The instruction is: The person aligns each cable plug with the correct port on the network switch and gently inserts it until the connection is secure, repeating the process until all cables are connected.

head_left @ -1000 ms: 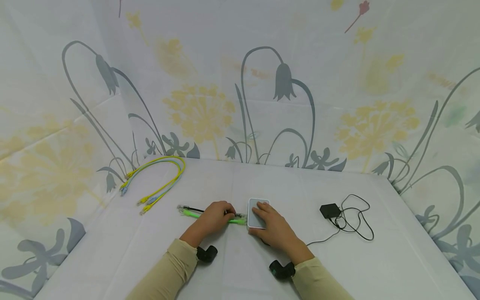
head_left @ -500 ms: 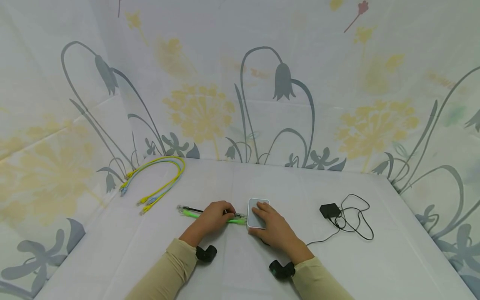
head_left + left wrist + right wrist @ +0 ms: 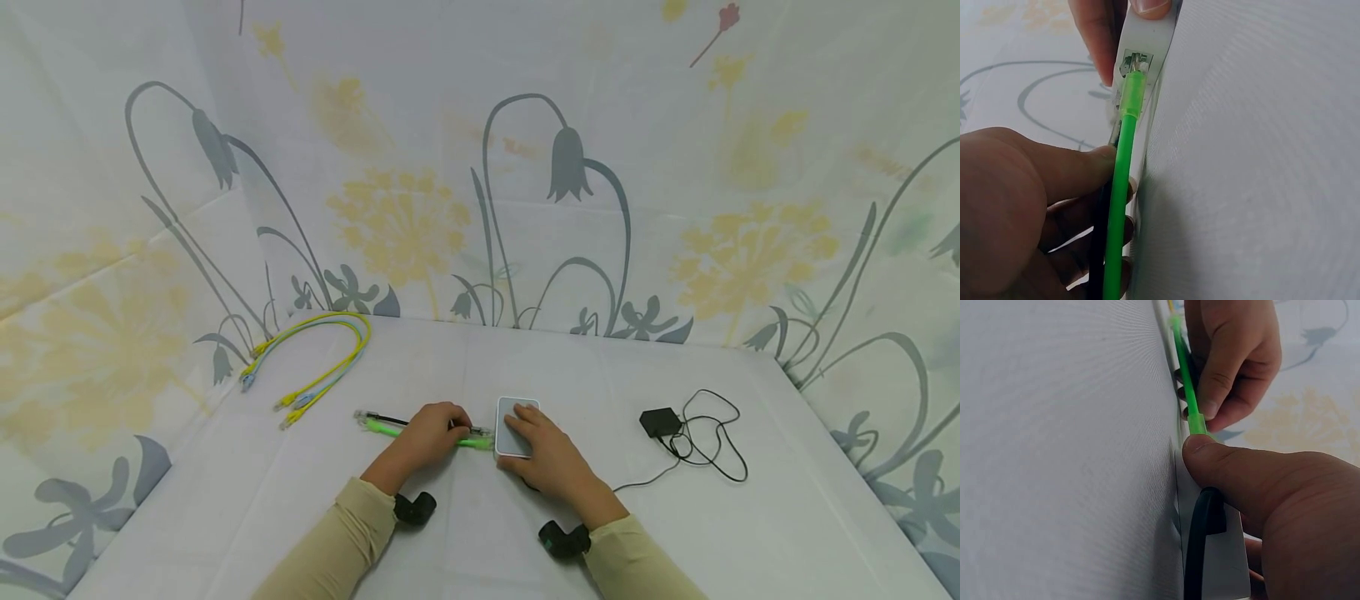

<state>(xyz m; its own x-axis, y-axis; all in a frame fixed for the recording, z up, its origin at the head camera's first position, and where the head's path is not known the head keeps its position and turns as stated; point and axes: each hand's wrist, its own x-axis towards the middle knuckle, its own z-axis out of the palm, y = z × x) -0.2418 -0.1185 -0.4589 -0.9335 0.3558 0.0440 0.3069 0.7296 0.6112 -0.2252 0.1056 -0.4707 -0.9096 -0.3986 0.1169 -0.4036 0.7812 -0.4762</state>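
Note:
My left hand pinches a black network cable close to its clear plug, thumb on one side and fingers behind. Alongside it runs a short bright green network cable, its plug end in a port of a small white box with a grey top. My right hand grips this box, fingers spread over the top and thumb at the near left corner. A black power plug sits in the box's near side, below the right thumb. The black cable's plug lies by the box's port side, partly hidden.
Yellow and pale blue network cables lie curved at the back left. On the right rests a black power adapter with a loosely coiled cord. A flower-printed cloth rises behind the white tabletop.

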